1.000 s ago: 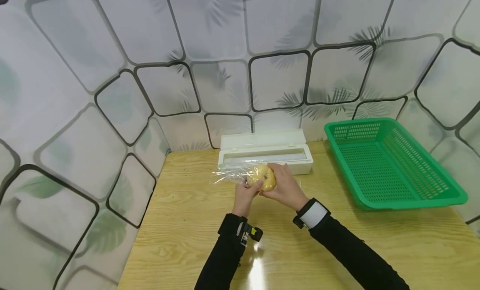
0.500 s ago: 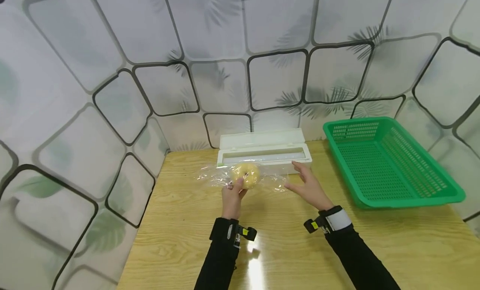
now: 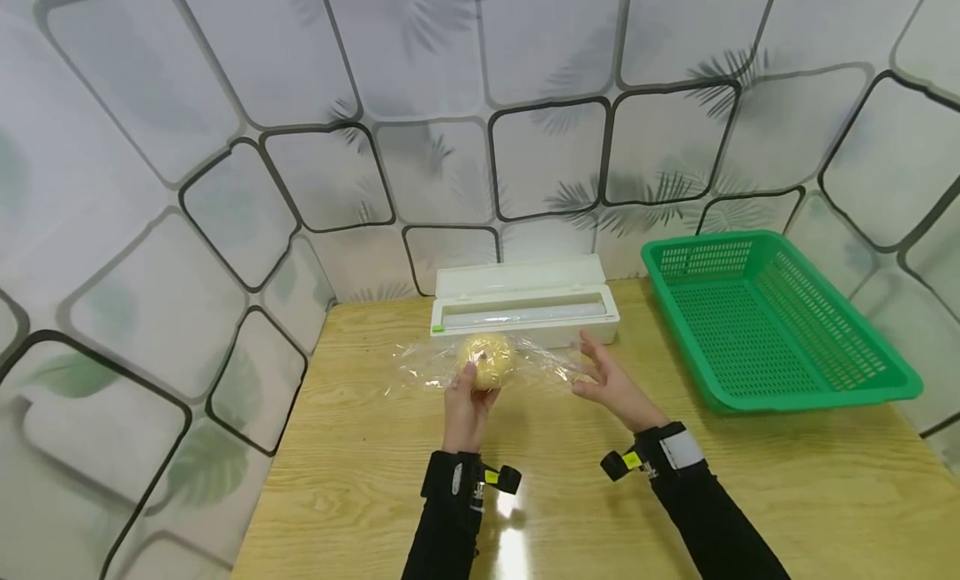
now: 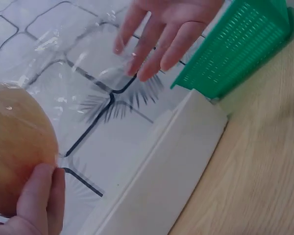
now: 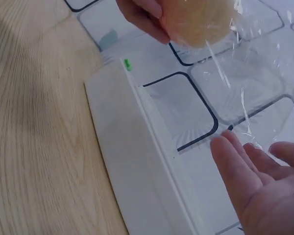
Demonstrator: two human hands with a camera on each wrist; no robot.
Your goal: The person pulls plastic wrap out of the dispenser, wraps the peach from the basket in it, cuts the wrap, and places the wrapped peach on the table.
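Note:
A round yellow fruit (image 3: 486, 360), apple-like in shape, is held up in my left hand (image 3: 465, 409), thumb in front and fingers behind. Clear plastic film (image 3: 543, 359) covers it and sticks out loose on both sides. In the left wrist view the fruit (image 4: 19, 142) shows a reddish blush under the wrap. My right hand (image 3: 618, 388) is at the film's right end with its fingers spread. The right wrist view has this hand (image 5: 269, 181) palm up, its fingertips right by the film. Behind both hands stands a white cling film box (image 3: 525, 313), lid raised, with a roll inside.
To the right, a green plastic basket (image 3: 817, 401) with perforated sides stands on the wooden table (image 3: 352, 480). A patterned wall covering (image 3: 442, 180) rises behind the table and along its left side.
My right hand has let go of the fruit and moved right, to the film's end. The left hand has shifted left with the fruit, and the film now spreads out on both sides.

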